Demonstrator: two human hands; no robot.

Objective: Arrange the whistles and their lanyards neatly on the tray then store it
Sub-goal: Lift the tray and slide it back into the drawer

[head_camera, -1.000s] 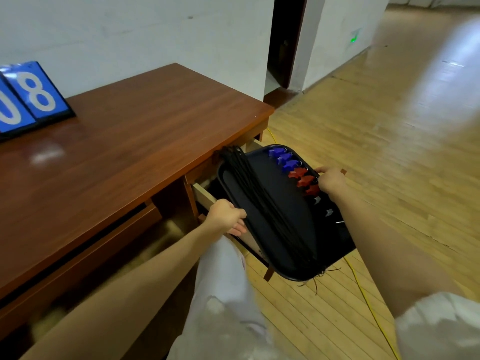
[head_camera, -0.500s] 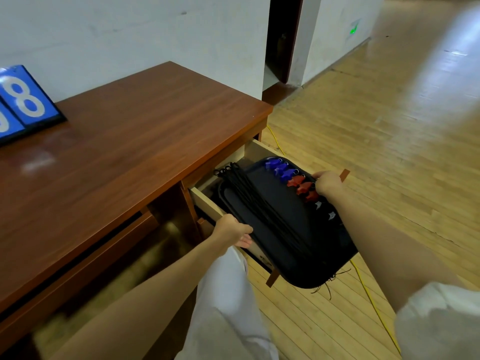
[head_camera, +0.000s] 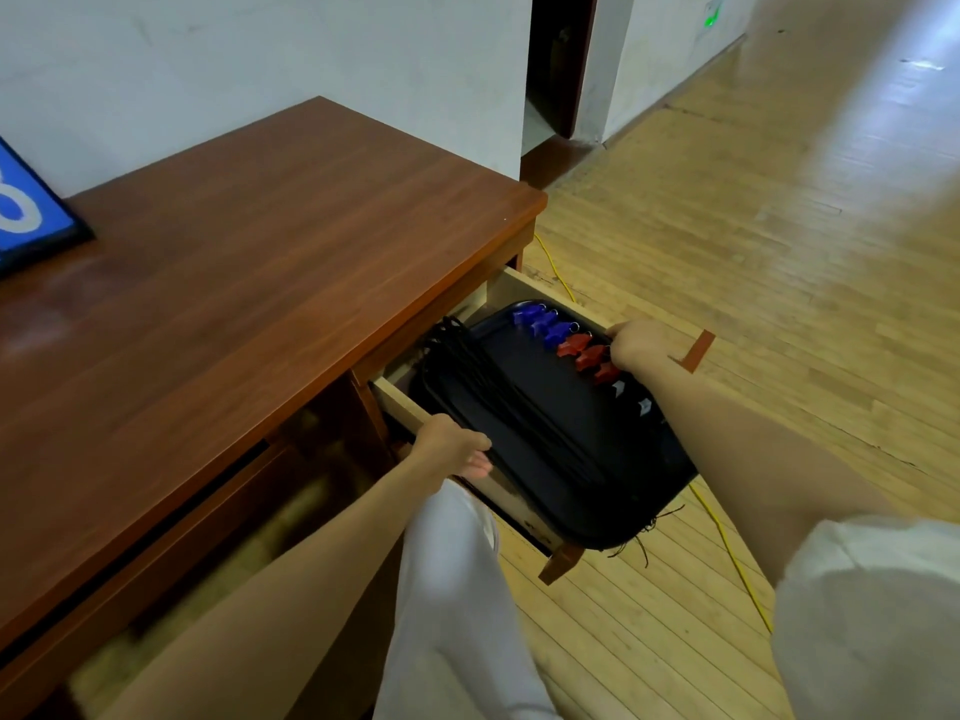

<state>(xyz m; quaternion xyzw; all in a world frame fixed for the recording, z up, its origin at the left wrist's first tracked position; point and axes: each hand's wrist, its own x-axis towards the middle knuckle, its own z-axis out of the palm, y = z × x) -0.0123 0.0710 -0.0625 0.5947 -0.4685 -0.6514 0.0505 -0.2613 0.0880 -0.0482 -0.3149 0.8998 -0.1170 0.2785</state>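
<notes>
Desk: a red-brown wooden desk (head_camera: 234, 304) fills the left of my feed, set against a white wall.
Drawer: the pale-wood drawer (head_camera: 402, 410) under its right end stands pulled out over the plank floor.
Tray: I see the black tray (head_camera: 550, 402) lying in the drawer, its near end jutting past the drawer front.
Left hand: my left hand (head_camera: 452, 444) reaches in with the arm straight, fingers curled round the tray's left rim beside the drawer wall.
Right hand: my right hand (head_camera: 639, 348) is well apart from it, knuckles up, clamped over the tray's far right rim.
Lanyards: black lanyards (head_camera: 498, 402) run in a bundle along the tray's left side; frayed ends hang off its near edge.
Board: a blue board (head_camera: 26, 210) at far left bears a white numeral, cropped and unreadable to me.
Whistles: blue whistles (head_camera: 540, 324), then red whistles (head_camera: 584, 356), line the right rim, the nearest red ones touching my right hand.
</notes>
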